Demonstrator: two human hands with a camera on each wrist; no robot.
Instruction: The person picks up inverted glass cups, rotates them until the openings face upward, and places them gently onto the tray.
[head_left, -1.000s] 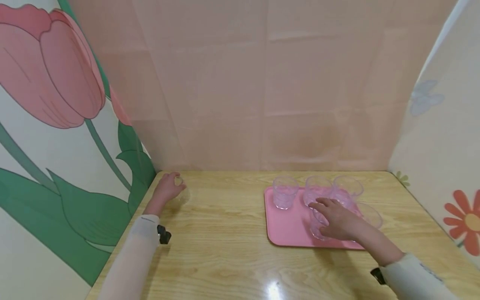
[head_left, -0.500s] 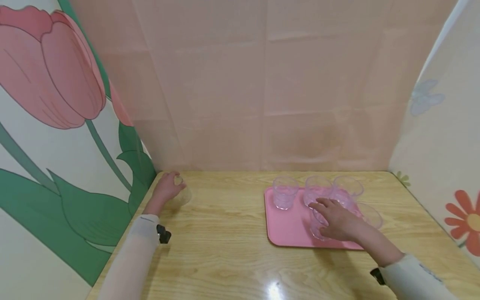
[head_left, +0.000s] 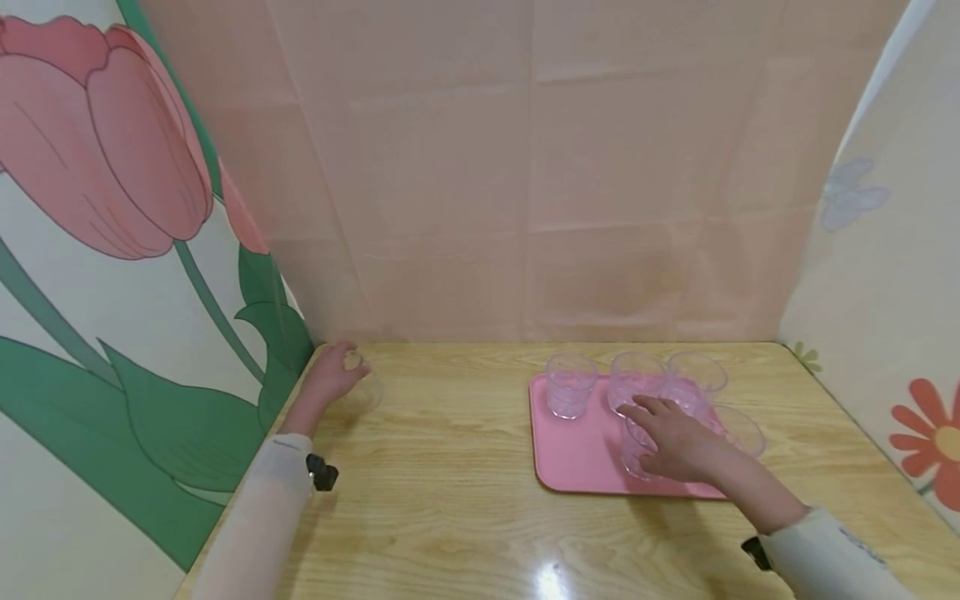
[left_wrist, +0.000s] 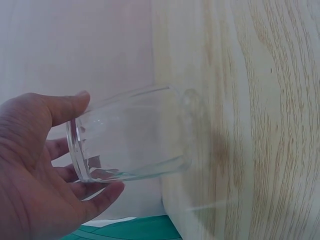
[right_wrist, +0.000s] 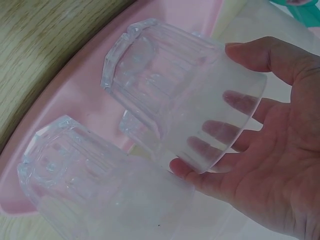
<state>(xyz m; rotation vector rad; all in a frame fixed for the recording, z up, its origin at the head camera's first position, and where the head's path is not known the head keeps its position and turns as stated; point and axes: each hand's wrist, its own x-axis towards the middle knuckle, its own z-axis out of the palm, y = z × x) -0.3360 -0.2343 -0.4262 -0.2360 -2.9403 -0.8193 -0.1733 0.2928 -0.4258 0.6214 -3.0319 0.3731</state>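
Observation:
At the table's far left corner, my left hand (head_left: 332, 379) grips a clear drinking glass (left_wrist: 135, 135) by its thick base, thumb on one side and fingers on the other. The glass is upside down, its rim right at the tabletop. Over on the right, my right hand (head_left: 678, 442) holds a faceted clear glass (right_wrist: 170, 80) round its wide rim, base toward the pink tray (head_left: 577, 458). Beside it in the right wrist view stands another faceted glass (right_wrist: 75, 170). Several more glasses share the tray, including one at its back left (head_left: 570, 387).
The wood-grain table (head_left: 442, 467) runs between the left hand and the tray. A pink cloth wall (head_left: 480, 208) rises along its back edge. Printed flower panels flank it, with a tulip (head_left: 112, 150) at left and a red flower (head_left: 941, 442) at right.
My left hand has shifted slightly left, still gripping the upside-down glass. My right hand and the glasses on the tray have stayed in place.

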